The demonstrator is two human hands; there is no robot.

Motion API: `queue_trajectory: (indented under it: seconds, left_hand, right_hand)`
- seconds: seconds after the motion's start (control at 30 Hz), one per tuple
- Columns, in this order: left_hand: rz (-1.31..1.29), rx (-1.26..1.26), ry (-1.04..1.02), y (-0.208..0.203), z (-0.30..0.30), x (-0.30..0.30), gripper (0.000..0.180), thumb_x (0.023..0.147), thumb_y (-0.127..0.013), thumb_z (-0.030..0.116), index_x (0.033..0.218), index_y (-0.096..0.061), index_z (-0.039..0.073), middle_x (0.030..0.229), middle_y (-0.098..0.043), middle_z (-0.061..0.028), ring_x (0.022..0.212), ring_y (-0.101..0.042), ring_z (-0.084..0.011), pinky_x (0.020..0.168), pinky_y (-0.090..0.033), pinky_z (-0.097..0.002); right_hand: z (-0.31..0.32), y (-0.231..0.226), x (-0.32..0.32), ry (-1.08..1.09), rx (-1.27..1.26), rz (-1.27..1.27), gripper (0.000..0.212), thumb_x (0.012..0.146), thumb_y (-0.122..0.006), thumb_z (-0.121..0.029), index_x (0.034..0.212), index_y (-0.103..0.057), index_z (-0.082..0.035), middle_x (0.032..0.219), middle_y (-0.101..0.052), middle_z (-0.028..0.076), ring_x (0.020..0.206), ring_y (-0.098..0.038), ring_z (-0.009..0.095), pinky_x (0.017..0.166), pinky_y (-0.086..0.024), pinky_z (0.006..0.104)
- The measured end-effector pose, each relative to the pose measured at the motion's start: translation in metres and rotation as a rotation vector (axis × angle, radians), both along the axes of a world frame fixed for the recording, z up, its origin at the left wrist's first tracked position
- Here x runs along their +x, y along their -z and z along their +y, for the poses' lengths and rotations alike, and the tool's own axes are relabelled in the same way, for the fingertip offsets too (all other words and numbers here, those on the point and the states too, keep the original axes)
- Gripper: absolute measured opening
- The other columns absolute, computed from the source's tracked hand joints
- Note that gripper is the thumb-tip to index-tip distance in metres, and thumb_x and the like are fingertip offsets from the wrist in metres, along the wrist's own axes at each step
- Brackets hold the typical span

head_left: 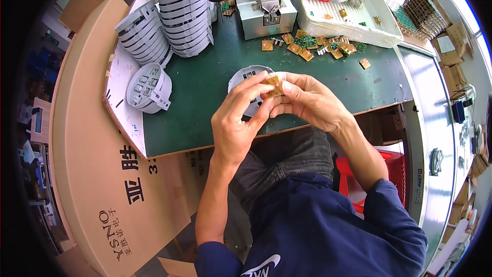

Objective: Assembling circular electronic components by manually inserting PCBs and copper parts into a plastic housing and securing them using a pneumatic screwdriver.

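Between my two hands, over the table's front edge, is a small tan circuit board [275,86]. My right hand [307,97] pinches it with thumb and fingers. The fingers of my left hand [239,110] are bent and pressed against its left side. Under and behind the hands lies a round light-grey plastic housing [237,78], partly hidden by my left hand. Another grey housing [148,88] with slots inside rests at the left end of the table.
Stacks of grey housings [185,15] stand at the back left. A metal machine [264,7] is at the back middle, beside a white foam tray [353,35] holding a grey glove. Several loose circuit boards [306,54] lie before it. A large cardboard sheet [97,174] stands left of the green table [200,102].
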State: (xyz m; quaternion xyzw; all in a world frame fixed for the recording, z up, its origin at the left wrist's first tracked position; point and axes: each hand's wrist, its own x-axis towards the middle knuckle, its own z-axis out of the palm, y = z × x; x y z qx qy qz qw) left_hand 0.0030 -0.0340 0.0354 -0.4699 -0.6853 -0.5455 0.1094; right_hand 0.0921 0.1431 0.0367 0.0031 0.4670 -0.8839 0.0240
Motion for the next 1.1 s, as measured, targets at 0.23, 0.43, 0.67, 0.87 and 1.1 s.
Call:
queue_trajectory:
  seconds: [0.23, 0.43, 0.67, 0.87, 1.1]
  left_hand:
    - [-0.148, 0.076, 0.025, -0.001, -0.002, 0.004, 0.022, 0.087, -0.079, 0.002, 0.109, -0.075, 0.004, 0.117, -0.074, -0.0097, 0.104, -0.073, -0.0233, 0.088, -0.059, -0.0345]
    - [-0.194, 0.075, 0.028, -0.007, -0.003, 0.007, 0.017, 0.089, -0.077, 0.001, 0.105, -0.076, 0.003, 0.11, -0.076, -0.0083, 0.099, -0.074, -0.0192, 0.085, -0.059, -0.0319]
    - [-0.226, 0.146, 0.014, -0.006, 0.0, 0.014, 0.016, 0.087, -0.078, -0.001, 0.102, -0.076, 0.004, 0.109, -0.076, -0.0079, 0.099, -0.073, -0.0188, 0.084, -0.059, -0.0314]
    - [-0.358, 0.209, 0.051, -0.004, 0.005, 0.018, 0.016, 0.088, -0.077, -0.001, 0.103, -0.074, 0.002, 0.11, -0.075, -0.0106, 0.099, -0.073, -0.0204, 0.086, -0.058, -0.0321]
    - [-0.161, 0.158, 0.003, 0.006, -0.002, 0.023, 0.015, 0.093, -0.073, -0.002, 0.108, -0.069, -0.001, 0.127, -0.066, -0.0143, 0.105, -0.07, -0.0196, 0.093, -0.059, -0.0327]
  right_hand:
    - [0.004, 0.007, 0.001, 0.084, 0.002, 0.131, 0.046, 0.093, -0.077, -0.011, 0.136, -0.058, -0.006, 0.121, -0.069, 0.01, 0.109, -0.069, 0.022, 0.097, -0.057, 0.039]
    - [0.001, 0.006, 0.001, 0.14, 0.118, 0.15, 0.046, 0.087, -0.083, -0.01, 0.129, -0.064, -0.004, 0.119, -0.071, 0.006, 0.108, -0.069, 0.018, 0.097, -0.057, 0.0359]
    - [0.0, 0.006, 0.005, 0.194, 0.198, 0.209, 0.042, 0.084, -0.086, -0.01, 0.122, -0.07, -0.003, 0.119, -0.071, 0.005, 0.106, -0.069, 0.014, 0.095, -0.057, 0.0318]
    - [-0.001, 0.005, 0.006, 0.241, 0.231, 0.202, 0.042, 0.084, -0.086, -0.012, 0.121, -0.069, -0.004, 0.121, -0.071, 0.006, 0.106, -0.07, 0.016, 0.096, -0.057, 0.0344]
    - [-0.007, 0.004, 0.003, 0.28, 0.23, 0.242, 0.044, 0.086, -0.084, -0.012, 0.125, -0.066, -0.004, 0.124, -0.072, 0.015, 0.112, -0.071, 0.021, 0.101, -0.056, 0.0399]
